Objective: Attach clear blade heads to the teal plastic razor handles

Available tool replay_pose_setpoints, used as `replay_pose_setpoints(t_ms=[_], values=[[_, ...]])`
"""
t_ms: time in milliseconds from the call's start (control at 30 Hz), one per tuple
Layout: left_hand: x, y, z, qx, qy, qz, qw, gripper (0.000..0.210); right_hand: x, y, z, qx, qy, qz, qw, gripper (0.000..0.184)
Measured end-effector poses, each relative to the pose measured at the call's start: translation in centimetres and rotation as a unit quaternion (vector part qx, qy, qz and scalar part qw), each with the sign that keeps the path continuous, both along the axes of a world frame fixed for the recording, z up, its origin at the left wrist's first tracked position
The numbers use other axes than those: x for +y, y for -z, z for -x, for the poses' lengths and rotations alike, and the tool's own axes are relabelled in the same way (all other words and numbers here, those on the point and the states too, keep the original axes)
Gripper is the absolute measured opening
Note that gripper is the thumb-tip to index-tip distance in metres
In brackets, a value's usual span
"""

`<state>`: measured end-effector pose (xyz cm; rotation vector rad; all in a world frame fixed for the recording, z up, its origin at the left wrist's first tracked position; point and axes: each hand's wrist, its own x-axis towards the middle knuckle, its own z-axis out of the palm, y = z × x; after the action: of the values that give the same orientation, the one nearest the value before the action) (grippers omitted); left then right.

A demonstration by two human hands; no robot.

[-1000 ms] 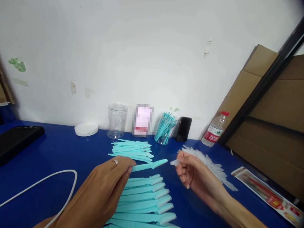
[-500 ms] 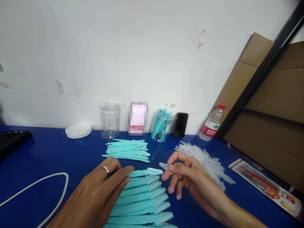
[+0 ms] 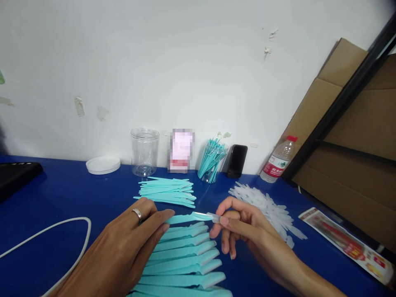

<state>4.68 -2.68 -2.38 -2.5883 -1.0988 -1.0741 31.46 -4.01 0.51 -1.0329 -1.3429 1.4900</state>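
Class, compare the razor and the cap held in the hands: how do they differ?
Colour: the razor is teal, the cap translucent white.
Size: the razor shows longer than the cap.
Hold: the left hand has the razor, the right hand the cap.
Both are slim, and their facing ends appear to meet.

One head camera, near, above and behind the fingers (image 3: 162, 216), looks forward and down toward the wall (image 3: 198, 74) beyond.

Lid (image 3: 103, 165) left of jar (image 3: 144, 154), razor pile (image 3: 167, 192) before jar, cap heap (image 3: 262, 208) before bottle (image 3: 278, 161)
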Motion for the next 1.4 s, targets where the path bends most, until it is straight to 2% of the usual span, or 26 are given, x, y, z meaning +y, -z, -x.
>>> replay_pose_setpoints(t_ms=[167, 267, 467, 633, 733, 800, 867, 1000, 1067, 1233, 1400], values=[[-0.3, -0.1, -0.1, -0.001, 0.004, 0.001, 1.0, 0.027, -0.2, 0.4, 0.1, -0.01, -0.027, -0.003, 1.0, 0.019], [-0.8, -0.1, -0.1, 0.008, 0.032, -0.009, 0.999, 0.03, -0.4, 0.5, 0.2, -0.018, -0.048, -0.006, 0.999, 0.021], [-2.1, 0.5, -0.3, 0.039, 0.056, 0.048, 0.996, 0.039, -0.8, 0.3, 0.5, -0.037, -0.062, -0.013, 0.997, 0.024], [-2.0, 0.5, -0.5, 0.043, 0.061, -0.003, 0.997, 0.04, -1.1, 0.2, 0.7, -0.049, -0.063, -0.025, 0.996, 0.022], [-1.7, -0.2, -0.5, 0.039, 0.056, 0.004, 0.998, 0.037, -1.4, 0.1, 0.7, -0.121, -0.029, -0.068, 0.99, 0.021], [-1.5, -0.7, -0.5, 0.028, 0.062, 0.037, 0.997, 0.029, -1.5, -0.1, 0.5, -0.203, 0.01, -0.125, 0.971, 0.02], [-1.5, -1.1, -0.6, 0.027, 0.077, 0.07, 0.994, 0.023, -1.4, -0.4, 0.3, -0.253, 0.024, -0.149, 0.956, 0.021], [-1.6, -1.3, -0.5, 0.041, 0.109, 0.071, 0.991, 0.024, -1.3, -1.0, -0.2, -0.229, -0.028, -0.084, 0.969, 0.026], [-1.7, -1.2, -0.4, 0.039, 0.121, 0.059, 0.99, 0.027, -1.4, -1.2, -0.4, -0.231, -0.045, -0.078, 0.969, 0.025], [-1.6, -1.2, -0.3, 0.016, 0.118, 0.067, 0.991, 0.024, -2.0, -0.9, -0.5, -0.286, -0.04, -0.14, 0.947, 0.017], [-1.1, -2.4, 0.2, -0.048, 0.125, 0.06, 0.989, 0.036, -2.0, -0.4, -1.0, -0.323, -0.025, -0.227, 0.918, 0.021]])
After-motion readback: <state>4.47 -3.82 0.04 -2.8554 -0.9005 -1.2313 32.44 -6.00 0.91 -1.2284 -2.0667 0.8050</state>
